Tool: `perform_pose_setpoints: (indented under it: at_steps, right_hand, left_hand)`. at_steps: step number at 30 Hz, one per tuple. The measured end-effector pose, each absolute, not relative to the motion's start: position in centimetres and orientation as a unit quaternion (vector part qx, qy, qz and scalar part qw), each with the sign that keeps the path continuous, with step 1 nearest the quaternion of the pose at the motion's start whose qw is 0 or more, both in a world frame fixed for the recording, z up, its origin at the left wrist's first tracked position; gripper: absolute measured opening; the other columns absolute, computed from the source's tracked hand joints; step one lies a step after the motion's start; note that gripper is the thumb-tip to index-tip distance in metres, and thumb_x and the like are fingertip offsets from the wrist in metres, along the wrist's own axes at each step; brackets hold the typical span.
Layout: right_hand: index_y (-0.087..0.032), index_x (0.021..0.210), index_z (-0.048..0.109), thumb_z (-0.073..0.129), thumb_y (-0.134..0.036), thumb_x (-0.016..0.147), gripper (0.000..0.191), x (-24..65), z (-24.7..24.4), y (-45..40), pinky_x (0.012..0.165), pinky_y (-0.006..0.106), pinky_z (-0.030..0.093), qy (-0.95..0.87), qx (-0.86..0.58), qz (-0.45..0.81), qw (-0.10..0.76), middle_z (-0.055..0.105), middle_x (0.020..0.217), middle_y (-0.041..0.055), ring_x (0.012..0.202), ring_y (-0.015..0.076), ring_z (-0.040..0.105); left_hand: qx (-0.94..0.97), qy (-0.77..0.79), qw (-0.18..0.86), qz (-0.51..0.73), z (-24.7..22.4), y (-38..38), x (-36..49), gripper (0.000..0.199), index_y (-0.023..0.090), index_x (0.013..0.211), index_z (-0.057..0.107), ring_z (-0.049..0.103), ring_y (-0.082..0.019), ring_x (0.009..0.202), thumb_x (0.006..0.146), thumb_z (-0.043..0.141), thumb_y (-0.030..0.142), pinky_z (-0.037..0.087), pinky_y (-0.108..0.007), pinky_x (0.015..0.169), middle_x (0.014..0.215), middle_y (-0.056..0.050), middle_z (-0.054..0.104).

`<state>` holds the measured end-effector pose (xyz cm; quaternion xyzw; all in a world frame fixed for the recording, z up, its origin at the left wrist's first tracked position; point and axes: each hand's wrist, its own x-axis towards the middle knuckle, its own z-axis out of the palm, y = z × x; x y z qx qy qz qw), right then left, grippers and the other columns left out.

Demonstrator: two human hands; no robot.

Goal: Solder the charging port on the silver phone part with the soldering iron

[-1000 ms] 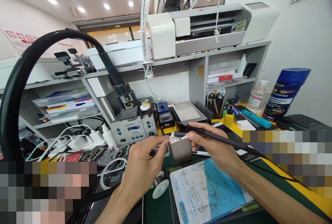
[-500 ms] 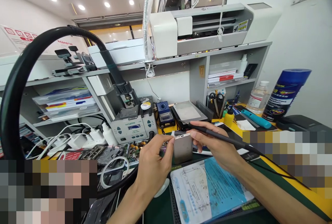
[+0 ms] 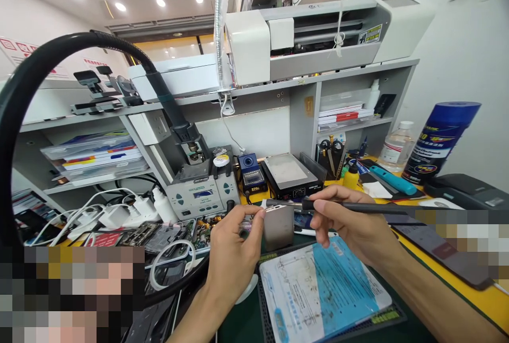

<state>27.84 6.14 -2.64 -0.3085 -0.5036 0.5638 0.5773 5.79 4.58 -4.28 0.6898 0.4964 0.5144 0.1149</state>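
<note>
My left hand point(image 3: 234, 239) pinches a slim grey-bronze smartphone point(image 3: 278, 229) by its upper left corner. The phone stands upright with its port edge facing up, above a dark mat point(image 3: 234, 322). To its right, my right hand point(image 3: 342, 218) is closed around a long dark pen-like tool point(image 3: 366, 207). A thin grey part with a pale tip reaches left from the fingers, close to the phone's port edge; its exact kind is unclear, and I cannot tell whether it touches. Below both hands lies a stained blue-and-white packet point(image 3: 326, 284).
A soldering station point(image 3: 202, 194), small blue device point(image 3: 251, 173) and flat heating plate point(image 3: 288, 168) stand behind. Circuit boards point(image 3: 207, 231) and chargers point(image 3: 115, 216) crowd the left. A thick black hose point(image 3: 8, 173) arches there. A spray can point(image 3: 437, 141) and clear bottle point(image 3: 395, 147) stand right.
My right hand has moved right, away from the phone, and its dark tool now lies nearly level instead of slanting. My left hand still holds the phone. The view has shifted slightly.
</note>
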Motion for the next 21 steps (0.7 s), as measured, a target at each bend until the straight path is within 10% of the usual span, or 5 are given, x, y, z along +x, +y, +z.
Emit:
perform_pose_setpoints:
  at_steps: [21]
  right_hand:
    - [-0.021,0.089,0.081,0.085,-0.029,0.08,0.013,27.05,-3.28,6.04,0.039,0.028,0.049,-0.536,-0.355,0.509,0.572,0.068,0.055,-0.001,0.041,0.0154,0.061]
  left_hand:
    - [0.57,0.508,0.295,0.575,-4.42,4.65,6.41,0.019,0.022,0.079,0.072,0.067,-0.018,0.07,0.091,0.07,0.036,0.052,-0.025,0.058,0.077,0.0,0.076]
